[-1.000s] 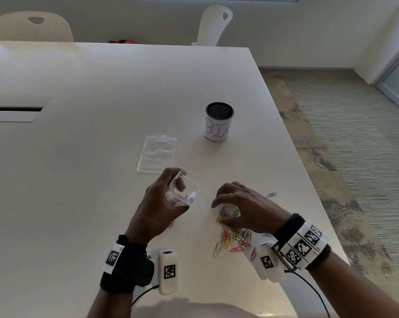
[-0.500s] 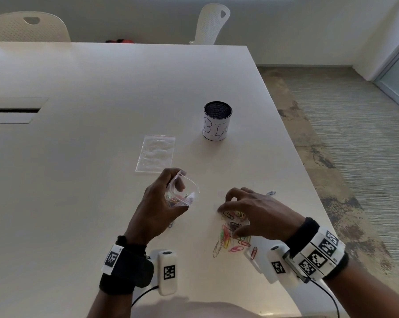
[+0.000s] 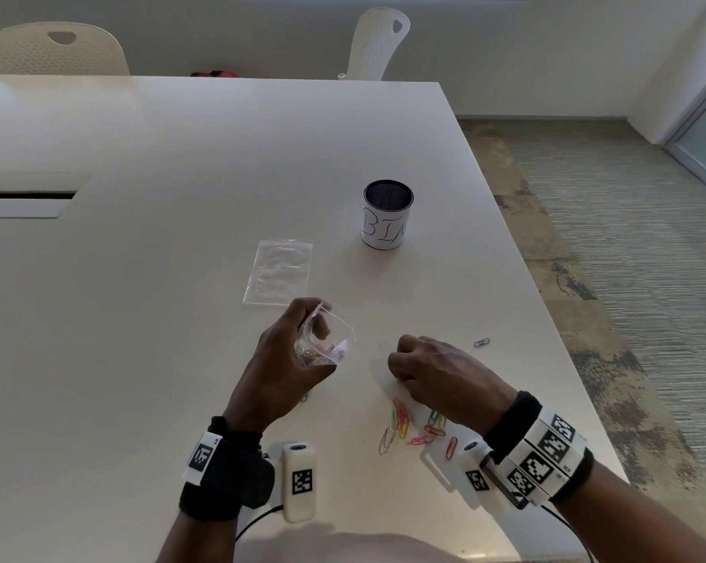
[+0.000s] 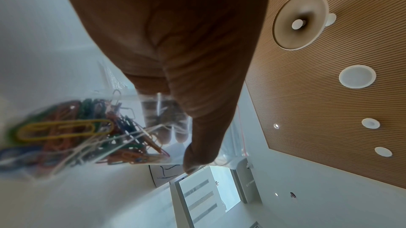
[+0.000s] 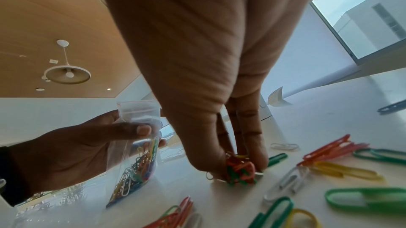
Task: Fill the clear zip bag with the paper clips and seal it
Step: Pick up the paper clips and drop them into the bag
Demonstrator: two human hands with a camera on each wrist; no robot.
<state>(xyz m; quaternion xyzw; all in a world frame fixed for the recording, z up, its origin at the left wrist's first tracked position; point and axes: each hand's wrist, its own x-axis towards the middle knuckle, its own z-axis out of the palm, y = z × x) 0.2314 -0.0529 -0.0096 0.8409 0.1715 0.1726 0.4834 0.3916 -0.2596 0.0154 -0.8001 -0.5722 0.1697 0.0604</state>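
Observation:
My left hand (image 3: 302, 351) holds a clear zip bag (image 3: 330, 336) upright just above the table, thumb and fingers curled round it, its mouth gaping. Several coloured paper clips (image 4: 66, 132) lie in its bottom. To the right, my right hand (image 3: 402, 363) is down on the table, its fingertips pinching a small bunch of orange and green clips (image 5: 240, 171). More loose clips (image 3: 408, 426) lie scattered by that wrist, and one blue clip (image 3: 481, 342) lies apart further right. In the right wrist view the bag (image 5: 136, 153) hangs left of the pinching fingers (image 5: 259, 148).
A second clear zip bag (image 3: 279, 272) lies flat beyond my left hand. A white mesh-lined tin (image 3: 387, 221) with handwriting stands behind it to the right. The table's right edge (image 3: 546, 319) runs close to the lone clip. Two white chairs stand at the far side.
My right hand spread its fingers over the pile, then curled them in and gathered a bunch of clips. The left hand and bag have stayed almost still.

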